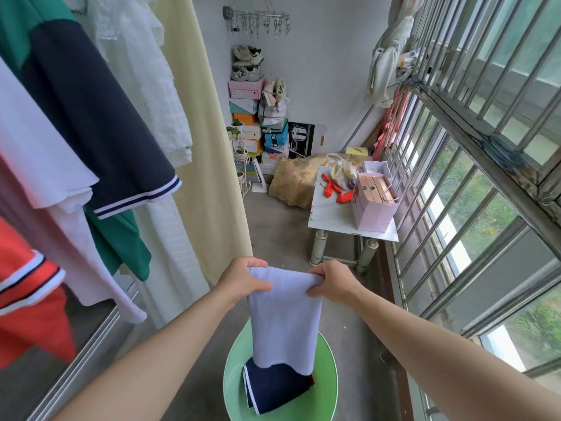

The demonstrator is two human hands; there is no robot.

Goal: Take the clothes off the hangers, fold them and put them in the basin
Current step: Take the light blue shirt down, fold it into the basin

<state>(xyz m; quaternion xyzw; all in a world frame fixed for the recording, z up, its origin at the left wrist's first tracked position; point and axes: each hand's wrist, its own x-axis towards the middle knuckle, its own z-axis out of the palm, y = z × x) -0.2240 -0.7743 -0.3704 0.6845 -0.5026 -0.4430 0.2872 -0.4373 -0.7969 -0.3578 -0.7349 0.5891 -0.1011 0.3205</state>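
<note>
A folded white garment [283,317] with a navy sleeve [274,387] at its lower end hangs straight down over the green basin [326,375] on the floor. My left hand [244,281] pinches its top left corner and my right hand [332,282] pinches the top right corner. The navy end reaches into the basin. At the left, several clothes hang on a line: a green and navy shirt [91,117], a white shirt [36,153], a red shirt [27,302] and a white lace garment [142,74].
A pale yellow curtain [209,147] hangs behind the clothes. A small white table [337,217] with a pink box [375,205] and a red item stands ahead on the right by the barred window [473,177]. Stacked shoe boxes [246,117] fill the far corner.
</note>
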